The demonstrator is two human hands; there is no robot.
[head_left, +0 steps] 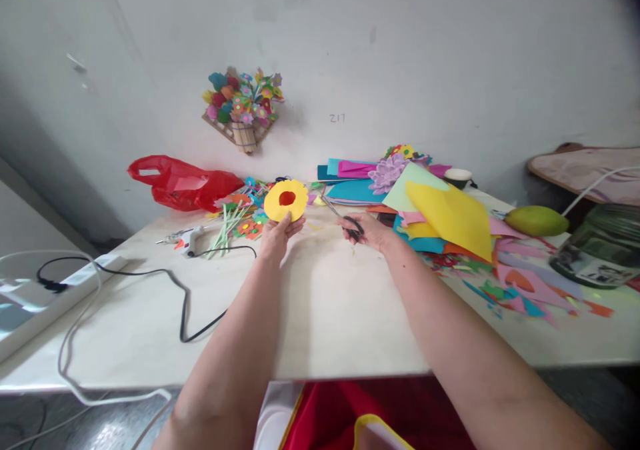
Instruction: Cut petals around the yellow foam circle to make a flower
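1. Table (pixel 325 317): pale top, bare in the middle where the forearms crossed it; a black cable trailed over its left part.
2. Pile of coloured sheets (pixel 450 217): on the right half, a yellow sheet on top, offcuts scattered in front of it.
3. Red bag (pixel 180 183): slumped at the far left, against the wall.
4. Left hand (pixel 277 233): fingers pinched shut on the lower edge of the yellow disc (pixel 286 200), holding it above the far middle of the table.
5. Right hand (pixel 370 230): fingers closed through the loops of the scissors (pixel 345 220), just right of the disc and not touching it.
6. Disc: stood upright, flat face toward the wearer. Outline already round, red spot in the centre; rim looked plain, no petals or fringe cut that I could see.
7. Scissors: blades appeared together. Long axis ran diagonally, tips pointing away and leftward toward the disc, a short gap remaining.
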